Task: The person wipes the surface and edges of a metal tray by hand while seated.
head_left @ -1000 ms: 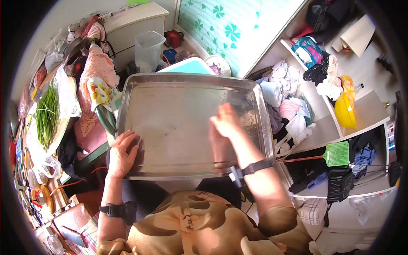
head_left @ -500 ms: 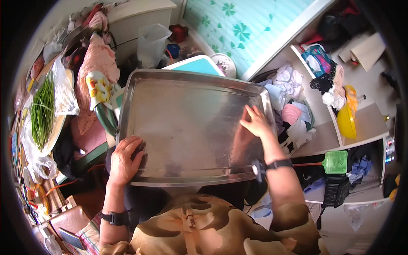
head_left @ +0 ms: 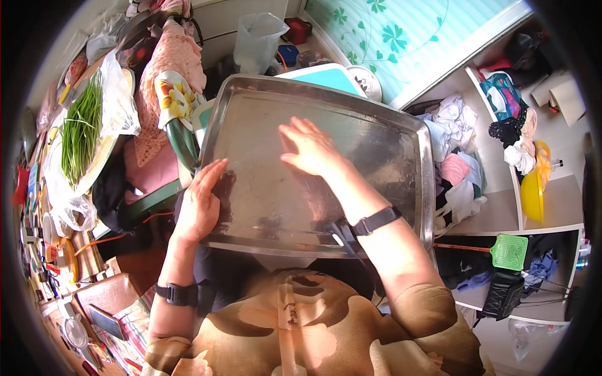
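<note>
- Large rectangular shallow grey metal tray (head_left: pixel 257 203) sat before the person's torso, over the legs; bottom shiny, streaked.
- Left hand (head_left: pixel 199 203) unclenched, fingers extended, at the tray's left rim.
- Right hand (head_left: pixel 312 150) outstretched above the tray's bottom; contact unclear.
- Pale shallow tray (head_left: pixel 108 153), far left, bore long thin green leaves (head_left: pixel 81 135).
- White open-fronted shelf (head_left: pixel 561 200), right, held crumpled pastel cloths (head_left: pixel 454 119).
</note>
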Demonstrator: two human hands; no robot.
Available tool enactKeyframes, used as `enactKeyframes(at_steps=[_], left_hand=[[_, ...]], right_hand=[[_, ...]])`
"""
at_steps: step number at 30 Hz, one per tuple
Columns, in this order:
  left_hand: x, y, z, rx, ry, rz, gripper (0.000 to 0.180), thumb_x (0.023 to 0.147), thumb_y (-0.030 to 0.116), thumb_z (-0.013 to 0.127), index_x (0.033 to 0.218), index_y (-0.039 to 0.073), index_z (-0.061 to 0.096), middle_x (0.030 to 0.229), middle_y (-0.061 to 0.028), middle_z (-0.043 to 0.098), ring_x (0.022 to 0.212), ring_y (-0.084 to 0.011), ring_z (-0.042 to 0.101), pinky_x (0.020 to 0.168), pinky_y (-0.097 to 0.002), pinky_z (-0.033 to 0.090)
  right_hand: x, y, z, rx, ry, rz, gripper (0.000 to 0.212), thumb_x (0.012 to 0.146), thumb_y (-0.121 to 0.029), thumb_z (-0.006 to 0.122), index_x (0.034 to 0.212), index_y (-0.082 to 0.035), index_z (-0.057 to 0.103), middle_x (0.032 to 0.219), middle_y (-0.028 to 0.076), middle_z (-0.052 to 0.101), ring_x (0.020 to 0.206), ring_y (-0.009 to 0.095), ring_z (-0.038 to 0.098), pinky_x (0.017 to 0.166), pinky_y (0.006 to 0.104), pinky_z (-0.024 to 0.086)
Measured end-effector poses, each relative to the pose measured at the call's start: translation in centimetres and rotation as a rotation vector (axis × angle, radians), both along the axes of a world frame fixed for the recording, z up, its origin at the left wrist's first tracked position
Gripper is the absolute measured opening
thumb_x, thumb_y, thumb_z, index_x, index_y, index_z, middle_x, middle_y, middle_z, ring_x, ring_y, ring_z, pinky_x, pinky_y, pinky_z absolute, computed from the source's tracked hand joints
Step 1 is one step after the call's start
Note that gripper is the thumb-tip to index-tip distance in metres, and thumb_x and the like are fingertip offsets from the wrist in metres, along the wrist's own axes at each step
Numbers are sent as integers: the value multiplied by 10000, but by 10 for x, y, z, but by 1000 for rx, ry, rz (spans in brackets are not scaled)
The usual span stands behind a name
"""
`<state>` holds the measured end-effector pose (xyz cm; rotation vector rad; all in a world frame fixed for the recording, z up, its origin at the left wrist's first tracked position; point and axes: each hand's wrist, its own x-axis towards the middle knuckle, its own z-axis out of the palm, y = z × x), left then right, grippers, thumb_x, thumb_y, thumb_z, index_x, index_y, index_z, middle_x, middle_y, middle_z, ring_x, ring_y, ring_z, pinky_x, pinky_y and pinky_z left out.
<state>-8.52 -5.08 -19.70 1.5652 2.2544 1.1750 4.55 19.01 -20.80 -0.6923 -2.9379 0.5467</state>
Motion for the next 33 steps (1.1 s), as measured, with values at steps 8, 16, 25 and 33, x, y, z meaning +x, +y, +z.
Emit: enactKeyframes(at_steps=[8,16,25,33], left_hand=[[-5,-3,-4,31,-37,9,609,651,-120,388,1225,7,547,1198,-213,580,1147,-376,532,1006,-397,423],[2,-3,-3,57,-38,-15,597,643,-124,420,1215,-7,546,1156,-223,587,1093,-386,556,954,-397,460],[-4,-9,-1,162,-181,25,667,622,-141,384,1255,8,532,1221,-209,575,1160,-365,543,1006,-376,424],[-3,-7,3,146,-279,-8,714,601,-148,392,1291,-1,496,1259,-220,545,1191,-382,512,1033,-391,396]], right_hand=[[56,-69,1,-209,-21,455,277,779,55,607,1028,-66,616,1201,102,538,1201,256,495,965,389,467],[87,-53,36,-431,-378,325,211,754,-22,693,921,-62,570,935,74,587,910,240,615,789,377,513],[-109,-12,-24,-276,125,415,511,637,-23,744,1122,-33,582,1061,159,559,971,324,570,833,379,497],[-98,45,-8,136,50,53,619,699,-186,753,1273,-84,543,1315,142,492,1208,350,470,1017,411,414]])
